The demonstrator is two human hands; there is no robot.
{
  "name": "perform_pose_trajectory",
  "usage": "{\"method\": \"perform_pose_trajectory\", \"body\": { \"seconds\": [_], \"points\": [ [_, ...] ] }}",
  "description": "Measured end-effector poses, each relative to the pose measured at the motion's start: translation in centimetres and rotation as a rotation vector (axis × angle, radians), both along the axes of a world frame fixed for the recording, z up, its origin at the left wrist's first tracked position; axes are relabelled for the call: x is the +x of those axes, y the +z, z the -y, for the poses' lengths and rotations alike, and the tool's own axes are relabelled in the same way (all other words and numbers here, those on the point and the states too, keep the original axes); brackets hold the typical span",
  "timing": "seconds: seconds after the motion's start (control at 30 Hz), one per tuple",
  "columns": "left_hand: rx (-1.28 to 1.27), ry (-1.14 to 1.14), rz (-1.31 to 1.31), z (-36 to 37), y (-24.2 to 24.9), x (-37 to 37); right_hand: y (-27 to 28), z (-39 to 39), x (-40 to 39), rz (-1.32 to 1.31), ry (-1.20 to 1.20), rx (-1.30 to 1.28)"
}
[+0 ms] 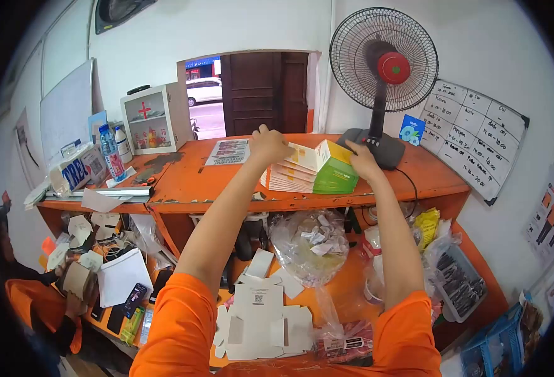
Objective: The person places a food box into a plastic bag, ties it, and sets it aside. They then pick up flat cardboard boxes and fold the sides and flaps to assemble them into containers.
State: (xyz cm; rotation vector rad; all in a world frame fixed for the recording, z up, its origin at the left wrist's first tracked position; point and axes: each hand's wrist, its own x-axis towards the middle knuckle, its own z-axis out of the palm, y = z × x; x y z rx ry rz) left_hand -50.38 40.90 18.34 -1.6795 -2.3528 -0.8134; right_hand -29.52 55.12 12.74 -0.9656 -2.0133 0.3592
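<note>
On the orange counter stands a stack of folded green, yellow and white cartons [334,169], between my two hands. My left hand [269,146] is at the stack's left rear side, its fingers bent; what they hold, if anything, is hidden. At the upper right edge of the green carton, my right hand [363,158] touches it with thumb and fingers. A printed sheet [228,152] lies on the counter left of my left hand. Unfolded white cartons [258,317] lie on the lower desk in front of my body.
A black fan [383,69] stands behind my right hand. A first-aid cabinet [151,119] and water bottle [112,152] are at the left. Below are a plastic bag [311,245] and a grey bin [459,283]. Another person in orange [35,305] sits at the far left.
</note>
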Motion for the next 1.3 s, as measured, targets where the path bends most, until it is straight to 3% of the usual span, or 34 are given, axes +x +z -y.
{"method": "perform_pose_trajectory", "body": {
  "seconds": [0.03,0.1,0.13,0.2,0.33,0.43,0.5,0.67,0.8,0.9,0.93,1.0,1.03,1.1,1.17,1.2,1.27,1.3],
  "points": [
    [-0.006,0.004,0.002,-0.2,-0.5,0.5,0.5,0.6,-0.2,0.002,0.004,-0.006],
    [-0.060,0.185,-0.629,-0.6,-1.3,1.0,1.9,1.0,-0.9,0.200,0.254,-0.034],
    [-0.066,0.184,-0.624,-2.0,-2.0,0.1,2.8,1.5,-1.5,0.205,0.256,-0.040],
    [-0.286,-0.379,-0.050,-5.4,-3.3,-2.1,4.0,2.6,-3.0,0.452,0.133,-0.204],
    [-0.564,-0.424,-0.141,-3.0,-4.1,1.4,2.5,4.6,-5.3,0.625,-0.029,-0.064],
    [-0.415,-0.319,-0.252,-2.8,-6.4,1.7,1.9,5.3,-5.5,0.680,-0.063,-0.079],
    [-0.374,-0.323,-0.288,-2.8,-6.8,1.7,0.8,5.3,-5.2,0.590,-0.093,0.056],
    [-0.153,-0.387,-0.171,-2.4,-9.0,1.0,0.4,5.9,-5.1,0.611,-0.140,0.058],
    [-0.073,-0.473,-0.004,-0.1,-7.4,0.2,1.0,5.4,-5.1,0.669,-0.091,0.018],
    [0.742,-0.604,0.371,4.2,-6.9,1.1,0.7,4.4,-5.4,0.694,-0.135,0.102],
    [0.730,-0.583,0.390,6.1,-6.8,1.4,1.0,4.9,-5.2,0.709,-0.167,0.181],
    [0.623,-0.732,0.153,11.3,-7.5,1.4,1.1,4.8,-5.3,0.721,-0.212,0.307],
    [0.593,-0.702,0.200,13.5,-8.4,1.4,0.8,3.9,-5.6,0.715,-0.229,0.360],
    [0.236,-0.757,-0.099,17.3,-11.4,1.4,1.8,5.8,-5.0,0.745,-0.184,0.344],
    [-0.039,-0.809,-0.005,20.7,-16.1,0.5,0.9,6.5,-5.1,0.236,-0.286,0.607],
    [-0.152,-0.754,-0.014,22.5,-18.6,-0.2,0.5,8.2,-5.0,0.243,-0.272,0.593],
    [-0.464,-0.543,0.077,25.6,-21.7,-0.8,-0.9,14.5,-4.0,-0.152,0.144,0.696],
    [-0.592,-0.433,0.106,26.5,-24.0,-1.4,-2.9,17.8,-3.9,-0.194,0.303,0.574]
  ]
}}
